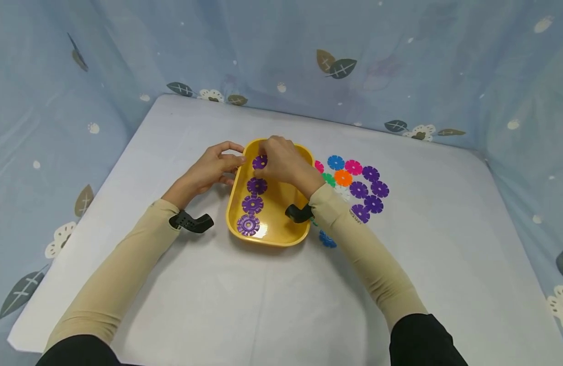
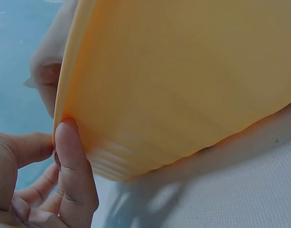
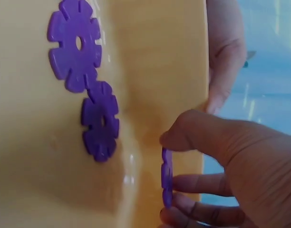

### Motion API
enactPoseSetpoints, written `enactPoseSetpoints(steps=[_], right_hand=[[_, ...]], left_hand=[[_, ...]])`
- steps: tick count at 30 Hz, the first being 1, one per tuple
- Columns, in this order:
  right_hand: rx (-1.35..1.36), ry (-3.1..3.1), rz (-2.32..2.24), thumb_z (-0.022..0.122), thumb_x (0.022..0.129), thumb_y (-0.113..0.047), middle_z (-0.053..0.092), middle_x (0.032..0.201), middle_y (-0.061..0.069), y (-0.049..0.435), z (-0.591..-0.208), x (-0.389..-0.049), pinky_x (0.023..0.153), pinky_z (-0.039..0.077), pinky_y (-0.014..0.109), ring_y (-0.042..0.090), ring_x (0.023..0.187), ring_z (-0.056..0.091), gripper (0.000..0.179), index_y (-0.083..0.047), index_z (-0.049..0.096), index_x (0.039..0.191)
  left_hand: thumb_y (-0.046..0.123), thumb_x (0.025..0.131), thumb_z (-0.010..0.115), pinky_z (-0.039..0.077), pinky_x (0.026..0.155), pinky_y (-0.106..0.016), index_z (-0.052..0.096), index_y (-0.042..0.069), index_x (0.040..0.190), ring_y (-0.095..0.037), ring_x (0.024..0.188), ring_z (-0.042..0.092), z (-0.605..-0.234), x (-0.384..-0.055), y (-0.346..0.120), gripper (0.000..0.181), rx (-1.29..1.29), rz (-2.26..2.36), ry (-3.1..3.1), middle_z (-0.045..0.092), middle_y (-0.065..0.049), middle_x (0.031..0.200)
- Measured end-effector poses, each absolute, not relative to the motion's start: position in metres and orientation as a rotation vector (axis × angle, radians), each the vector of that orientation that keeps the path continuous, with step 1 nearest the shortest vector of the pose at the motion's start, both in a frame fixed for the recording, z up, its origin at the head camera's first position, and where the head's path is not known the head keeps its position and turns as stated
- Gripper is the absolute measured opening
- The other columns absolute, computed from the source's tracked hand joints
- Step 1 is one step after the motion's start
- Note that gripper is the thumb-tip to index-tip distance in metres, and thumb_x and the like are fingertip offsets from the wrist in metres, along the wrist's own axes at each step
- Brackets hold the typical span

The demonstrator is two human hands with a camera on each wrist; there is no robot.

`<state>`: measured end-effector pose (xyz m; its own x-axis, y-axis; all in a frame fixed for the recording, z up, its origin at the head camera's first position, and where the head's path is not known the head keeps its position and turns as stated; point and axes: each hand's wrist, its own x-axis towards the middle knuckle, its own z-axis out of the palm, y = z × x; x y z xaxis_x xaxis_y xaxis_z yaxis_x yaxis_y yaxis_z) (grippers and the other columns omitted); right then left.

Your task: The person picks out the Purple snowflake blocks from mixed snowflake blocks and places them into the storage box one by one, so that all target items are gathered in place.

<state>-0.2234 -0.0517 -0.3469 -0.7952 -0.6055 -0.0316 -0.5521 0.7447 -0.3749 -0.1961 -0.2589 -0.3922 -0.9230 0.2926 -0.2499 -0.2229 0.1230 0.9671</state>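
My left hand (image 1: 212, 166) is at the left side of a yellow tray (image 1: 281, 216). In the left wrist view, its thumb and finger pinch the tray's rim (image 2: 64, 80). Inside the tray's upper left part is my right hand (image 1: 286, 161). In the right wrist view it pinches a purple snowflake disc (image 3: 167, 178), seen nearly edge-on by the tray wall. Several more purple discs (image 1: 252, 204) lie below it in a column along the tray's left side. The lowest purple disc (image 1: 248, 224) is near the front left corner.
Right of the tray, loose flower-shaped discs lie on the white table (image 1: 446, 229): several purple ones (image 1: 373, 204), an orange disc (image 1: 343, 178), plus pink, green, white and blue ones. A blue disc (image 1: 327, 239) lies near my right forearm. A patterned curtain (image 1: 281, 56) surrounds the table.
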Motion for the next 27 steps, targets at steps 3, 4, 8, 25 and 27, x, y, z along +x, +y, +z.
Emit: enactPoseSetpoints(steps=[3,4,8,25,27], right_hand=[[-0.921,2.801,-0.511,0.081,0.082,-0.030,0.059,0.083,0.004,-0.054,-0.351,-0.224,0.066,0.045,0.026,0.018,0.079,0.051,0.032,-0.004,0.070,0.098],[-0.916,2.803,-0.507,0.081,0.083,-0.029,0.058,0.082,0.005,-0.055,-0.353,-0.224,0.064,0.044,0.026,0.018,0.078,0.051,0.031,-0.004,0.069,0.097],[-0.893,2.807,-0.487,0.081,0.084,-0.027,0.056,0.078,0.005,-0.057,-0.358,-0.226,0.060,0.043,0.025,0.018,0.072,0.052,0.028,-0.005,0.067,0.095],[-0.821,2.760,-0.511,0.075,0.093,-0.025,0.055,0.073,0.006,-0.060,-0.367,-0.229,0.054,0.043,0.024,0.018,0.062,0.054,0.024,-0.002,0.067,0.095],[-0.816,2.756,-0.522,0.073,0.094,-0.025,0.055,0.073,0.005,-0.059,-0.367,-0.229,0.053,0.043,0.023,0.018,0.062,0.054,0.024,-0.002,0.067,0.095]], left_hand=[[0.025,0.101,0.062,0.057,0.056,-0.027,0.050,0.012,0.133,-0.022,0.086,0.066,-0.392,-0.196,-0.260,0.036,0.073,1.865,2.020,0.067,-0.015,0.112],[0.025,0.101,0.062,0.057,0.056,-0.028,0.050,0.012,0.133,-0.022,0.086,0.066,-0.392,-0.196,-0.260,0.036,0.076,1.867,2.018,0.067,-0.015,0.112],[0.025,0.102,0.062,0.057,0.056,-0.028,0.050,0.012,0.133,-0.022,0.086,0.067,-0.393,-0.196,-0.260,0.036,0.088,1.870,2.015,0.067,-0.016,0.112],[0.025,0.102,0.061,0.056,0.055,-0.027,0.049,0.009,0.134,-0.019,0.081,0.065,-0.392,-0.195,-0.260,0.038,0.081,1.862,2.023,0.066,-0.021,0.114],[0.025,0.102,0.061,0.056,0.054,-0.027,0.049,0.009,0.134,-0.019,0.080,0.064,-0.391,-0.195,-0.260,0.038,0.071,1.863,2.021,0.065,-0.022,0.114]])
